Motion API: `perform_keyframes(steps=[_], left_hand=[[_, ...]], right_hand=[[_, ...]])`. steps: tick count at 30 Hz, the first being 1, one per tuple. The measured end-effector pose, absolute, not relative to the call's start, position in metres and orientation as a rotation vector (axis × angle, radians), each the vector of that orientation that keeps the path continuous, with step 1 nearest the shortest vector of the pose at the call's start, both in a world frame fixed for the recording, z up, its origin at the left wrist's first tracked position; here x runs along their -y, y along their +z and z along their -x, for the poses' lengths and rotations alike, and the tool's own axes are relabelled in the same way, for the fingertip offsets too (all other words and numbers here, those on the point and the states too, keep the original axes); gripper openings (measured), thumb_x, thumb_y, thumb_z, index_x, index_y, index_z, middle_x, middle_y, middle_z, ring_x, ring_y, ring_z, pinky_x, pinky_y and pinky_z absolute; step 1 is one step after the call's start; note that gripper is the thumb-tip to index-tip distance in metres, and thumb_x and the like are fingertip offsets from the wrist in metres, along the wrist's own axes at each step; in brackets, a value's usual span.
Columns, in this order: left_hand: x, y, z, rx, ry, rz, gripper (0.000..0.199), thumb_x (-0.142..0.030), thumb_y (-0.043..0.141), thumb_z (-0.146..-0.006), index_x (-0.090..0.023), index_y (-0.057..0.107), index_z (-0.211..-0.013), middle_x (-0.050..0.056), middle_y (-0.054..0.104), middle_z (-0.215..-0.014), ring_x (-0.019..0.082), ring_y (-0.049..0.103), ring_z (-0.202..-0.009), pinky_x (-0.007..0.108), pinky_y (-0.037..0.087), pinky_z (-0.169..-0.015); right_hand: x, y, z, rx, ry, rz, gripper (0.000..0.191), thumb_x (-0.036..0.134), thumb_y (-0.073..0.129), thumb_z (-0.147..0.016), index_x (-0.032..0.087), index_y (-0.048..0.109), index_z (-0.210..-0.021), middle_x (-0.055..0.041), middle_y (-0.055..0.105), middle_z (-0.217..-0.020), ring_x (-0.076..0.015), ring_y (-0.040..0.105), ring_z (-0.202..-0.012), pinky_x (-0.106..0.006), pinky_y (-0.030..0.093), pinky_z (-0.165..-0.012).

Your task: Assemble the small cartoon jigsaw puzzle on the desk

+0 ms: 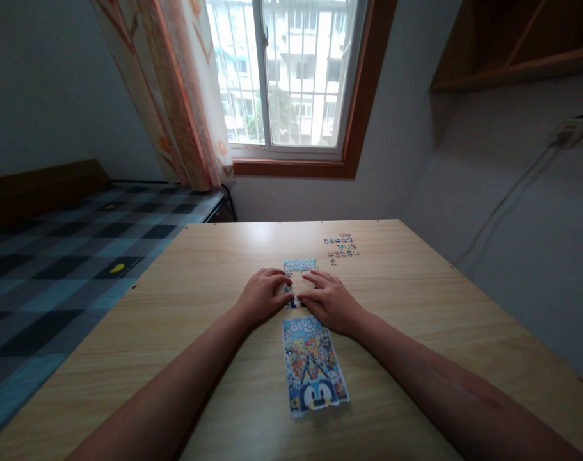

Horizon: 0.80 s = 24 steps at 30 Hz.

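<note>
A partly assembled jigsaw puzzle [299, 264] lies on the wooden table, joined along its top and edges around a bare middle. My left hand [263, 292] rests at its left edge, fingers bent and apart, thumb near the lower left border. At the right side, my right hand [332, 299] has its fingers spread over the border, the tips reaching into the bare middle. Neither hand shows a piece held. Below the puzzle lies a printed picture sheet [310, 358] with "Bluey" lettering and a blue dog face. Loose puzzle pieces [346, 246] are scattered beyond my right hand.
The wooden table [199, 275] stands before a barred window [301, 83] with a patterned curtain [176, 96]. A bed with checked bedding [80, 256] is at the left. A wooden shelf [516, 77] and a cable [507, 189] are on the right wall.
</note>
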State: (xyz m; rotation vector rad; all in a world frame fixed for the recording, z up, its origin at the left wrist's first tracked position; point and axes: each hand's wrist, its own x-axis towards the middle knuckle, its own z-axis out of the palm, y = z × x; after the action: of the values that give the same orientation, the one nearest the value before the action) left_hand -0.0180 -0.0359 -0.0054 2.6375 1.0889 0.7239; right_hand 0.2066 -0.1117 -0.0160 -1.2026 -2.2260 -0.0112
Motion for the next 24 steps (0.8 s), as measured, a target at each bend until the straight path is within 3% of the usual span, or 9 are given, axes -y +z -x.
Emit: perform_keyframes(steps=[6,14,19,24], left_hand=[[0.033,-0.009,0.018,-1.106,0.753,-2.582,0.04,-0.038,0.078,-0.077,-0.024,0.073,-0.114,0.009,0.068,-0.128,0.029,0.062,-0.119,0.048,0.047,-0.106],[0.036,-0.003,0.023,-1.055,0.911,-2.362,0.021,-0.032,0.063,-0.09,-0.022,0.077,-0.101,0.008,0.073,-0.117,0.024,0.067,-0.11,0.043,0.052,-0.102],[0.044,0.0,0.023,-0.936,0.966,-2.36,0.015,-0.021,0.064,-0.087,-0.022,0.078,-0.092,0.006,0.077,-0.105,0.02,0.07,-0.099,0.038,0.055,-0.095],[0.05,0.001,0.023,-0.827,0.868,-2.422,0.009,-0.02,0.073,-0.081,-0.024,0.079,-0.087,0.004,0.077,-0.104,0.019,0.071,-0.099,0.037,0.056,-0.094]], right_hand=[[0.112,-0.016,-0.206,2.244,-0.073,1.181,0.021,0.03,0.061,-0.097,0.03,0.078,-0.109,-0.0099,0.063,-0.139,-0.0315,0.05,-0.135,-0.054,0.042,-0.109],[0.115,-0.015,-0.208,2.216,-0.018,1.171,0.024,0.028,0.06,-0.097,0.027,0.075,-0.116,-0.0088,0.063,-0.139,-0.03,0.05,-0.136,-0.053,0.041,-0.11],[0.118,-0.014,-0.208,2.245,-0.006,1.178,0.027,0.028,0.058,-0.097,0.026,0.073,-0.119,-0.0082,0.061,-0.142,-0.0297,0.048,-0.138,-0.054,0.04,-0.111],[0.121,-0.011,-0.208,2.311,0.016,1.208,0.028,0.027,0.061,-0.094,0.027,0.073,-0.12,-0.0083,0.06,-0.143,-0.0336,0.045,-0.139,-0.058,0.037,-0.112]])
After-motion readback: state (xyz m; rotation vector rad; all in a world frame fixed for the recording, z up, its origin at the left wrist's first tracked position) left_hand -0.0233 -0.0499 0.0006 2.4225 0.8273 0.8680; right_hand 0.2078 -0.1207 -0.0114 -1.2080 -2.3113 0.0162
